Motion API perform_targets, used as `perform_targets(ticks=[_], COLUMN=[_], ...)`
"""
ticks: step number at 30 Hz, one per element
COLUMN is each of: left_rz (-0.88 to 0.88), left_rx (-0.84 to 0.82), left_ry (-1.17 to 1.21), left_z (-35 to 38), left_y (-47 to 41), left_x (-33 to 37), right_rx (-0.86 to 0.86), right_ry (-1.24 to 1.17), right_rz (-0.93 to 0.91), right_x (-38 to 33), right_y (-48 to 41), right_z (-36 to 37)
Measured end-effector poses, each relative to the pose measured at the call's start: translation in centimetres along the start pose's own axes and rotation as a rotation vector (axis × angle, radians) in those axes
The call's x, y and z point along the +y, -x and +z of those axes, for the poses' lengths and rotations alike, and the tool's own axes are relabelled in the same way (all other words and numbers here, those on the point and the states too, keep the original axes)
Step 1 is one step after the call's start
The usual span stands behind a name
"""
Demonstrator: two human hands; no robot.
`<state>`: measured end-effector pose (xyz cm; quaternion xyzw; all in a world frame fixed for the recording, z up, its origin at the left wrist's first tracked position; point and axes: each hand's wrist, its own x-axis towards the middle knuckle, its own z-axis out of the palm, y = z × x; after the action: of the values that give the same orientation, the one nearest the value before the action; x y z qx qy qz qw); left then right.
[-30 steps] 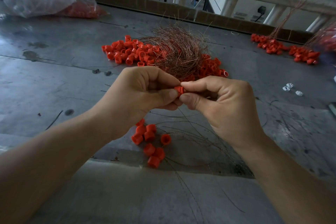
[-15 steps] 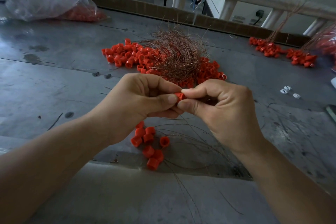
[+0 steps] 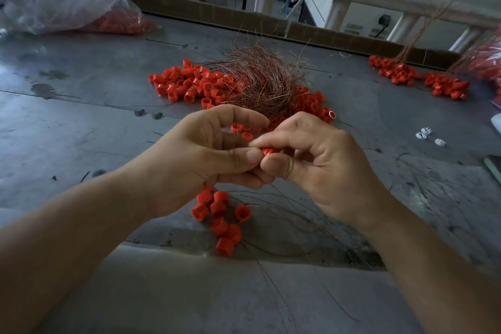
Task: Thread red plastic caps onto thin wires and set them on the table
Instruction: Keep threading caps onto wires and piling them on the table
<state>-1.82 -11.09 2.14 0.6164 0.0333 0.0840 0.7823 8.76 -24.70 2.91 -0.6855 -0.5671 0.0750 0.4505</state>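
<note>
Grey metal worktable (image 3: pixel 81 130) holds a clear plastic bag (image 3: pixel 62 5) of red caps at far left and a copper wire tangle (image 3: pixel 263 81) lying over loose caps (image 3: pixel 187 84). Above the near edge, left hand (image 3: pixel 195 160) and right hand (image 3: pixel 325 168) meet, both pinching 1 red cap (image 3: pixel 268 151) between thumb and fingertips. A small cap cluster (image 3: pixel 219 217) with trailing wires lies beneath them.

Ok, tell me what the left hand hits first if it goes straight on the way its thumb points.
The red cap pinched by the right hand. The thumb of the left hand points right, straight at it, and seems to touch its end. Just behind the cap is the right hand's thumb.
</note>
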Motion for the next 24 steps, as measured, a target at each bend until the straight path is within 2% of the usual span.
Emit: perform_targets(ticks=[4, 8, 15, 24], left_rz=[0.043, 0.115, 0.127, 0.036], left_rx=[-0.027, 0.012, -0.019, 0.055], left_ry=[0.016, -0.156, -0.131, -0.178], left_z=[0.4, 0.8, 0.9, 0.4], left_y=[0.1, 0.1, 0.2, -0.1], left_x=[0.0, -0.3, -0.5, -0.3], right_rx=[0.014, -0.027, 0.009, -0.007], right_ry=[0.071, 0.160, 0.268, 0.038], right_rz=[-0.008, 0.029, 0.006, 0.005], right_x=[0.0, 0.0, -0.5, 0.2], right_y=[0.1, 0.2, 0.2, 0.2], right_z=[0.1, 0.8, 1.4, 1.3])
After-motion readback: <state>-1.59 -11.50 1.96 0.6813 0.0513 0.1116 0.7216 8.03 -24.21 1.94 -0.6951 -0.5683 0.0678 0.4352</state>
